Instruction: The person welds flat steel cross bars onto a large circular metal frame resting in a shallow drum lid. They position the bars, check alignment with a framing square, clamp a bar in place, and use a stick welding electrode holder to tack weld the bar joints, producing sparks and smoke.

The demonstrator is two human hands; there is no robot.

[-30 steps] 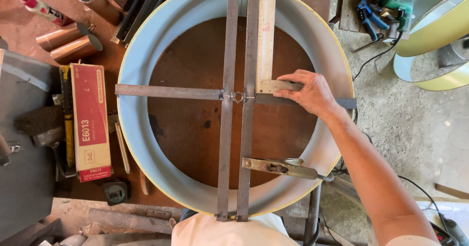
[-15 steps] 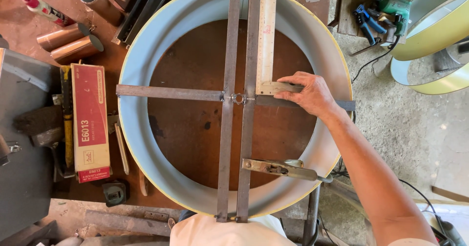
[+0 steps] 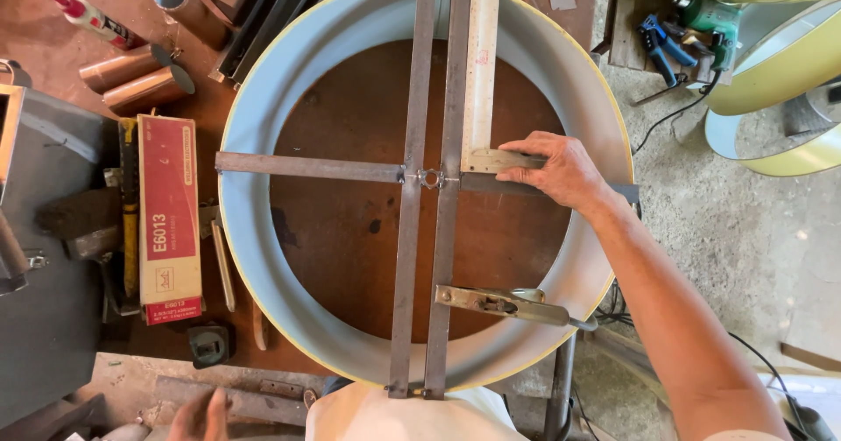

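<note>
I am pressing my right hand flat on the steel square, grip open, against the crossbars inside the ring; my left hand is hanging empty, fingers loose.

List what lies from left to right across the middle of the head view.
Red box → ring's left rim → centre nut → steel square → right hand → ring's right rim → green drill.
</note>
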